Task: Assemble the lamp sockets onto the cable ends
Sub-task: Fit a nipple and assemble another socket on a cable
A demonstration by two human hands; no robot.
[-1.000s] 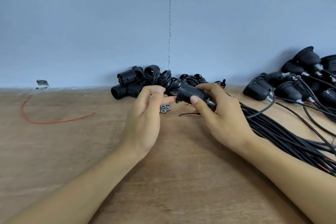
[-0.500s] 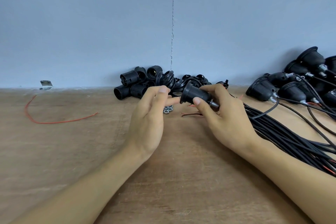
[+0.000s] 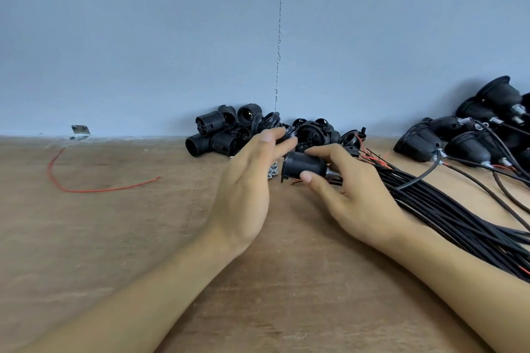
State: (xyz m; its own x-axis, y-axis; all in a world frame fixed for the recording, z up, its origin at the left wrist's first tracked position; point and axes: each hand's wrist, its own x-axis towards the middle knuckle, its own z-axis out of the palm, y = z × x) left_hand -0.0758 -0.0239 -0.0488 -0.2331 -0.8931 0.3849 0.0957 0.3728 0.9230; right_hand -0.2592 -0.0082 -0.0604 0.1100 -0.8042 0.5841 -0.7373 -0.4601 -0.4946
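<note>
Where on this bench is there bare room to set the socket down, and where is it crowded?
Free: wood between the red wire and the left hand, and the near strip this side of both hands. Crowded: the loose socket pile at the wall, the cable bundle beside the right hand, the assembled sockets far right.

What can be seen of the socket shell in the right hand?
The lamp socket shell is black, plastic-looking, with fine ribs round its body, a flared rim at its left end and a metal-looking neck at its right. It lies about level above the wooden table, wide end leftward. The right hand grips it, thumb in front, fingers over the top. Whether the left hand touches it cannot be told.
</note>
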